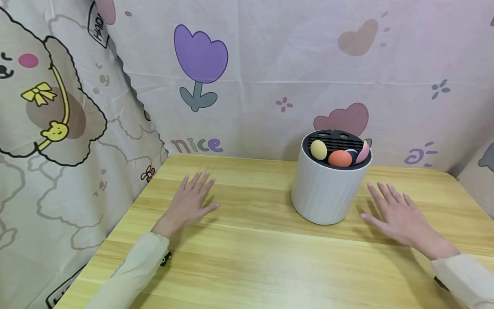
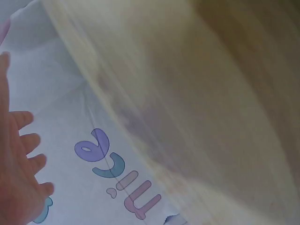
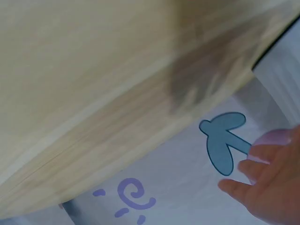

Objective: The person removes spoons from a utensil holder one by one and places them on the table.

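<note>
My left hand [image 1: 188,202] is over the left part of the wooden table [image 1: 247,262], palm down with the fingers spread and nothing in it. On the other side, my right hand [image 1: 401,216] is held in the same way, just right of a white ribbed cylinder [image 1: 328,193] with a black slotted top [image 1: 332,139]. Egg-shaped pieces lie on that top: a yellow one [image 1: 318,150], an orange one [image 1: 340,159], a pink one [image 1: 362,153] and a dark blue one partly hidden behind the orange. Each wrist view shows its own empty hand, the left [image 2: 18,154] and the right [image 3: 272,178].
Behind the table hangs a pale cloth [image 1: 262,51] printed with flowers, hearts and lettering. Another printed cloth [image 1: 46,184] hangs along the left edge. The table's back edge runs close behind the cylinder.
</note>
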`<move>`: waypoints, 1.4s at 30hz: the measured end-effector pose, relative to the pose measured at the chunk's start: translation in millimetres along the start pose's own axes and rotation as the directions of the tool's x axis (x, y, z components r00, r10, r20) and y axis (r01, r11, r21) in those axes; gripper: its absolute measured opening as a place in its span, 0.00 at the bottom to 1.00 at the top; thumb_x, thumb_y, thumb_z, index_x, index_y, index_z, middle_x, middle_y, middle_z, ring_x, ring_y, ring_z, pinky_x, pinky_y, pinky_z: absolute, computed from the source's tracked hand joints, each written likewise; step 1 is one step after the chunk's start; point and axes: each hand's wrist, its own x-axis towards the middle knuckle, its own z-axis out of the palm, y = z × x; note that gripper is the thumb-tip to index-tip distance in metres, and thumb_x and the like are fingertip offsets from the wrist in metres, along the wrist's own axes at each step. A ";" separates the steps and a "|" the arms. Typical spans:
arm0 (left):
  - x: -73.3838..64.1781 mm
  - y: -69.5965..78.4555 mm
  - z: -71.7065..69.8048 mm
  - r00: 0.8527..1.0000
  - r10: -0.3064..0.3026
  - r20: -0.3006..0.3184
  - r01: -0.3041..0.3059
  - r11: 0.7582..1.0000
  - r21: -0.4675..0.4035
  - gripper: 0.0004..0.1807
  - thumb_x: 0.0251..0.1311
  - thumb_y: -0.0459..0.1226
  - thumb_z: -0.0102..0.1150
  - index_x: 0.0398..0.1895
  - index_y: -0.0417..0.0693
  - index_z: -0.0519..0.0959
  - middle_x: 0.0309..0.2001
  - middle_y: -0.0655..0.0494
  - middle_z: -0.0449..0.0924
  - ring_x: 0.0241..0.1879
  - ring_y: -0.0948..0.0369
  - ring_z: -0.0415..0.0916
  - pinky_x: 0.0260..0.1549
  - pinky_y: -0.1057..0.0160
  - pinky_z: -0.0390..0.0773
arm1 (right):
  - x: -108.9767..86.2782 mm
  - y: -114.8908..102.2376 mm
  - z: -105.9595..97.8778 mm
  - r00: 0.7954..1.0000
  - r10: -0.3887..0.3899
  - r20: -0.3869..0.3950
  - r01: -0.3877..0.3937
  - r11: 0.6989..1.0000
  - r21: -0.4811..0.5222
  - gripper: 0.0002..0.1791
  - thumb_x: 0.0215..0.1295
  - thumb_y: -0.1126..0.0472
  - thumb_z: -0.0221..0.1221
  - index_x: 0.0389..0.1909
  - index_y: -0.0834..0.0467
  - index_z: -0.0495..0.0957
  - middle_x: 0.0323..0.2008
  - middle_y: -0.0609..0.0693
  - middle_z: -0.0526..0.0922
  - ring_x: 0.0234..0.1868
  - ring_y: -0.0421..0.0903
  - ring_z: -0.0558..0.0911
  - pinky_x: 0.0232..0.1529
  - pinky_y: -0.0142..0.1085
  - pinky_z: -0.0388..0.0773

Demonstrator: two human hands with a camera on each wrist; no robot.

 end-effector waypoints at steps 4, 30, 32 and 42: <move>0.5 3.5 -4.8 0.995 -0.096 0.016 0.097 0.987 -0.130 0.44 0.66 0.60 0.47 0.73 0.37 0.56 0.74 0.40 0.48 0.72 0.43 0.43 0.68 0.41 0.42 | 9.8 -2.9 -13.1 0.997 0.071 -0.035 -0.065 0.987 0.149 0.47 0.70 0.44 0.52 0.76 0.62 0.37 0.69 0.75 0.52 0.66 0.74 0.55 0.57 0.69 0.55; 23.8 41.9 -40.0 0.969 -0.246 0.011 0.128 0.463 -0.877 0.32 0.71 0.39 0.51 0.73 0.37 0.56 0.71 0.40 0.57 0.69 0.46 0.55 0.66 0.48 0.57 | 80.3 -35.7 -45.6 0.961 0.156 -0.230 0.190 0.234 0.953 0.30 0.78 0.58 0.41 0.76 0.60 0.46 0.73 0.57 0.51 0.66 0.36 0.60 0.55 0.23 0.63; 34.1 47.6 -40.9 0.968 -0.250 0.001 0.113 0.436 -0.893 0.31 0.71 0.38 0.51 0.72 0.37 0.57 0.70 0.40 0.58 0.69 0.46 0.56 0.65 0.49 0.58 | 82.2 -36.8 -43.2 0.954 0.160 -0.255 0.228 0.166 0.959 0.27 0.77 0.61 0.41 0.74 0.58 0.51 0.69 0.53 0.58 0.63 0.36 0.64 0.54 0.25 0.63; 90.2 91.4 -54.1 0.984 -0.181 0.003 0.071 0.366 -0.928 0.30 0.70 0.43 0.52 0.73 0.45 0.60 0.71 0.49 0.60 0.68 0.51 0.60 0.63 0.51 0.64 | 82.6 -37.3 -28.3 0.915 0.232 -0.331 0.327 0.060 0.943 0.20 0.73 0.63 0.41 0.64 0.53 0.60 0.56 0.46 0.71 0.52 0.38 0.71 0.48 0.28 0.66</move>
